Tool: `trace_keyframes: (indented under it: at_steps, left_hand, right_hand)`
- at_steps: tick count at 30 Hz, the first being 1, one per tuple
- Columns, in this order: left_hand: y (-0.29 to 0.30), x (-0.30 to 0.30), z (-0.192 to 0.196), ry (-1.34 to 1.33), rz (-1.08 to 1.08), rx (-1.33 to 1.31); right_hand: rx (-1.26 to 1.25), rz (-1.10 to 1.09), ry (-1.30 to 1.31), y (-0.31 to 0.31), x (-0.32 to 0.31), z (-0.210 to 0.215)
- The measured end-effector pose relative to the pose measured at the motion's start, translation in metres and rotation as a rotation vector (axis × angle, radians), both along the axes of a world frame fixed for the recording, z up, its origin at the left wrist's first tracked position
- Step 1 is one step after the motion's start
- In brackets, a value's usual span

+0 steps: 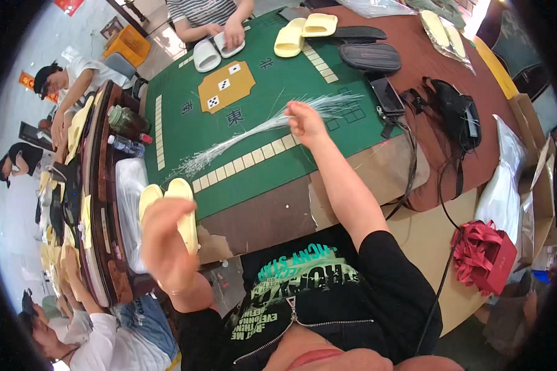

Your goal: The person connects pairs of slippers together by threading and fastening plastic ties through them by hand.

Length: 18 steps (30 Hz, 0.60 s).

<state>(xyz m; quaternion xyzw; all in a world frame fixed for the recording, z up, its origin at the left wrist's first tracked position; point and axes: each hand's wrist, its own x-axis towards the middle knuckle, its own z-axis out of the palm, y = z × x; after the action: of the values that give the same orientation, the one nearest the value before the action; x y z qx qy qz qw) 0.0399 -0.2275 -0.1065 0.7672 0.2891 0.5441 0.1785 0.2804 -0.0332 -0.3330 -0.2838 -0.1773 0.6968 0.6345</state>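
My right hand is over the green mat, its fingers pinched together at a bundle of thin clear plastic strands. Whether a single strand is between the fingertips is too small to tell. Knobby ends gather at the bundle's left, and its loose ends fan out to the right. My left hand is raised near the table's front left, blurred, its fingers bent. Partly behind it lies a pair of pale yellow slippers; the hand hides much of them, and contact is unclear.
Across the table a person's hands touch white slippers. Yellow slides and black soles lie at the far right, near a phone and black bag. A jar and bottle stand left; red ribbons lie right.
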Motion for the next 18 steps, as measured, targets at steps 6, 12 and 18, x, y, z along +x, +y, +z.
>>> trace_keyframes:
  at_steps: [6, 12, 18]
  left_hand:
    - [-0.054, 0.038, 0.053, -0.469, -0.609, -0.251]
    - [-0.049, 0.034, 0.042, -0.432, -0.740, -0.228]
    - [-0.030, 0.021, 0.055, -0.370, -0.843, -0.242]
  right_hand:
    - [-0.093, -0.282, 0.205, 0.021, 0.054, -0.006]
    - [-0.167, -0.462, 0.257, 0.058, 0.115, -0.005]
    - [-0.171, -0.435, 0.218, 0.097, 0.174, -0.007]
